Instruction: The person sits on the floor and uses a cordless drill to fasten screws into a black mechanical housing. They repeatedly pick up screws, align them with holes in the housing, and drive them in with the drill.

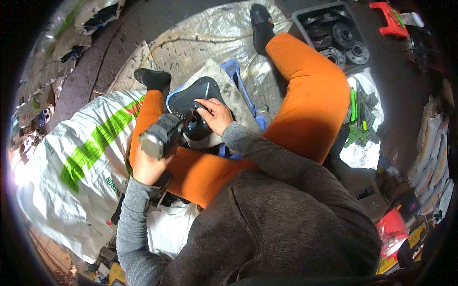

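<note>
My left hand (153, 164) is wrapped round a dark power drill (162, 134), whose chuck end points at the round opening of a black molded part (202, 89). The part has a wide, flat plate with a ring-shaped hub at its near side. My right hand (217, 115) presses on the hub's right edge, thumb and fingers gripping it. Under the part lies a grey cloth (242, 101) over a blue plastic frame (231, 69), between my legs. The drill hides part of the hub, so I cannot tell whether its tip touches it.
At the far right a grey bin (298, 21) holds several black round flanged parts. A large white sack (81, 190) stands at my left. Green gloves (355, 136) lie on white sheeting to my right, and a red tool (389, 19) lies beyond.
</note>
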`<state>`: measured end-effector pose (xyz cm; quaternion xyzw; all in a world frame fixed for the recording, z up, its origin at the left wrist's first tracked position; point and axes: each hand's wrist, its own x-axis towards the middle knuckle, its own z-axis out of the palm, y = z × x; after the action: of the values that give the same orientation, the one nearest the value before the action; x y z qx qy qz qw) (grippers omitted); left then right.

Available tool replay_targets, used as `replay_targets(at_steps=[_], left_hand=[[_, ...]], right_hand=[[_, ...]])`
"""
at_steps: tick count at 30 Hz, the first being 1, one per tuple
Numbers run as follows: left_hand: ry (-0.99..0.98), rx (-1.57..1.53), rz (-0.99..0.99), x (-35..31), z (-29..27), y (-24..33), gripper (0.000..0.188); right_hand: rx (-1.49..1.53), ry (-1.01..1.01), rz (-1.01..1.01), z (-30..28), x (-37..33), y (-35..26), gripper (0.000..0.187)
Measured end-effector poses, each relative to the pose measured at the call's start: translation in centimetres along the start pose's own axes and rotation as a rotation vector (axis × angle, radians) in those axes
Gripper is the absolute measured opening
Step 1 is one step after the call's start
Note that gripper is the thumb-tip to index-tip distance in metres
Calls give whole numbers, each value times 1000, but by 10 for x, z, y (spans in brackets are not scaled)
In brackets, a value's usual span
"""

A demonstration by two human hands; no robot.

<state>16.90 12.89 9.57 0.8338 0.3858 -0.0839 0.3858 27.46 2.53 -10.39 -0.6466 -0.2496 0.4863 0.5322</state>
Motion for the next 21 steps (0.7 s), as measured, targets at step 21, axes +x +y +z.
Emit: replay_targets(at_steps=[21], left_hand=[[477,-646,-165,-196,90,-60,82]], right_hand=[[540,-549,2,-22,-66,-116,38]])
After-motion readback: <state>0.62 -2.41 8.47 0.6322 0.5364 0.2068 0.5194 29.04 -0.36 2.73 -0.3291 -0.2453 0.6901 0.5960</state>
